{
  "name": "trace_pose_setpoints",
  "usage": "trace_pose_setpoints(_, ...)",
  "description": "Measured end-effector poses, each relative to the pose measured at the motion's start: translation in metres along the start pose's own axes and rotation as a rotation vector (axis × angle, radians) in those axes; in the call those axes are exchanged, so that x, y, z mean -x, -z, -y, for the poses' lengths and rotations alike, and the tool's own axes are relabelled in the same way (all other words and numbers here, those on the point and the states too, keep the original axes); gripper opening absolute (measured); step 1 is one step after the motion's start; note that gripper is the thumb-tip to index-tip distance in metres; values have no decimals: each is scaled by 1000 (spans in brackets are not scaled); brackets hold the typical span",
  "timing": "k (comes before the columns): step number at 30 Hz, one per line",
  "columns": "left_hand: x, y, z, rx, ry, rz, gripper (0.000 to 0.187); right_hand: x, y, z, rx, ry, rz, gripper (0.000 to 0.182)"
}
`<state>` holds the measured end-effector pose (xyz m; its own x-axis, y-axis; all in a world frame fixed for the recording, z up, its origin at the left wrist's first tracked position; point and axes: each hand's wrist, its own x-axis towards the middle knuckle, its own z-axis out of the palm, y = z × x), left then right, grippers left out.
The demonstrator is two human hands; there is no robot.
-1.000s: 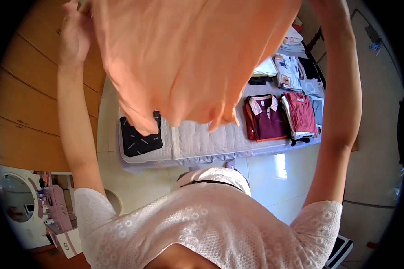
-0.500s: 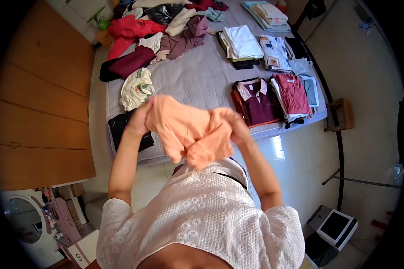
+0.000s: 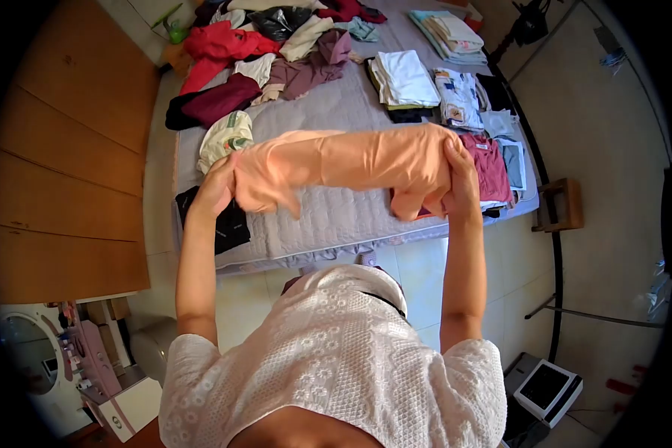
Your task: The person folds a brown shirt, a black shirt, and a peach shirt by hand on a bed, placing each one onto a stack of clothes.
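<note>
A peach-coloured garment [image 3: 351, 158] is stretched sideways between my two hands, above the near part of the bed. My left hand [image 3: 218, 185] is closed on its left end, where the cloth hangs in blurred folds. At the opposite end my right hand [image 3: 461, 178] grips the fabric, thumb showing on top. The garment partly covers a folded maroon pile and overlaps a folded pink-red garment [image 3: 487, 166] in this view. Close to my left hand lie a cream bundle [image 3: 224, 138] and a folded black garment [image 3: 235, 228].
Loose clothes, including a red garment [image 3: 220, 48] and a mauve one [image 3: 313, 71], heap at the back left of the bed [image 3: 306, 228]. Folded white clothes [image 3: 405, 78] and towels [image 3: 448, 33] stand at the right. A wooden wardrobe [image 3: 75, 164] borders the left side.
My hands have moved apart, the right one going outward and up, and the peach garment has gone from bunched to stretched wide. It now covers most of the maroon pile.
</note>
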<state>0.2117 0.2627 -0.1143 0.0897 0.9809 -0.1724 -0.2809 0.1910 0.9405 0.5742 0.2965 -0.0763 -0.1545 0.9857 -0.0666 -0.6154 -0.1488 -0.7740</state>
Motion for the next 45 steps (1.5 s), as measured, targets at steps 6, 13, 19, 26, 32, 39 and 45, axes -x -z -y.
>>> trace_pose_setpoints(6, 22, -11, 96, 689, 678, 93, 49, 33, -3, -16, -171, -147, 18, 35)
trace_pose_setpoints(13, 20, -5, 103, 376, 357, 6, 28, 41, 34, -17, -134, -194, -117, 30)
trace_pose_setpoints(19, -2, 27, 69, 236, 213, -64, 31, 13, 70, -40, -155, -301, -254, 25)
trace_pose_setpoints(26, -9, 10, -112, 105, -527, -118, 30, -2, -35, 71, 171, 410, 45, 23)
trace_pose_setpoints(32, -19, 26, -110, 2, -509, -266, 42, -12, -7, 89, 746, 408, 228, 26)
trace_pose_setpoints(39, -67, 23, -128, -200, -516, 19, 22, -59, -5, 97, 692, 493, 332, 29)
trace_pose_setpoints(45, -51, -3, -159, -262, -635, -14, 24, -49, -22, 111, 568, 688, 181, 35)
